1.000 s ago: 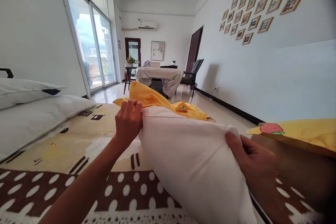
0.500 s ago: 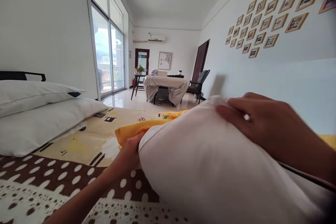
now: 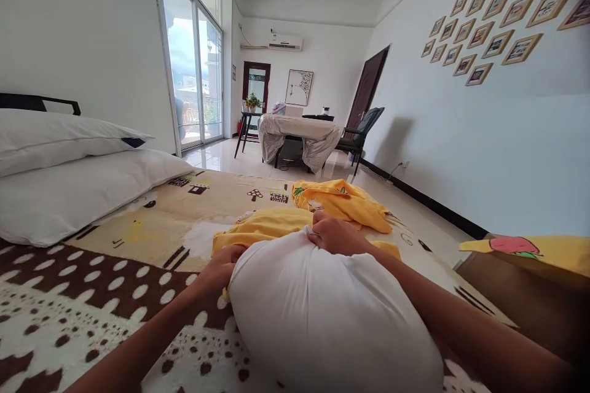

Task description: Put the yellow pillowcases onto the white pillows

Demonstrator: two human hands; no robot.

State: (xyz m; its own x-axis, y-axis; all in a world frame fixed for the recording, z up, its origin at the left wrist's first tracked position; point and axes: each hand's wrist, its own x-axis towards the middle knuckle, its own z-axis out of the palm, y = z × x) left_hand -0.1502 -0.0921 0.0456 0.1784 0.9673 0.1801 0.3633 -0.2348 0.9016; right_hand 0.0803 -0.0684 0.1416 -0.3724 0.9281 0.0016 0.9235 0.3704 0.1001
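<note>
A plump white pillow (image 3: 318, 313) stands on the bed right in front of me. My right hand (image 3: 335, 233) is closed on its far end, bunching the white fabric into creases. At the pillow's left corner, my left hand (image 3: 227, 265) grips the edge of a yellow pillowcase (image 3: 265, 224), its fingers partly hidden by the pillow. The pillowcase lies crumpled just beyond the pillow, touching it. Past it lies a second yellow cloth with printed figures (image 3: 341, 199), loosely folded.
Two white pillows (image 3: 92, 187) are stacked at the left of the patterned bed blanket (image 3: 152, 230). A cardboard box (image 3: 520, 295) with yellow printed cloth (image 3: 544, 252) over it stands at right. Beyond are a covered table (image 3: 299, 127) and a black chair (image 3: 364, 135).
My right hand has moved left and down, bringing the white pillow's far end toward the pillowcase. The left hand keeps its grip. The view has shifted, showing the box at right.
</note>
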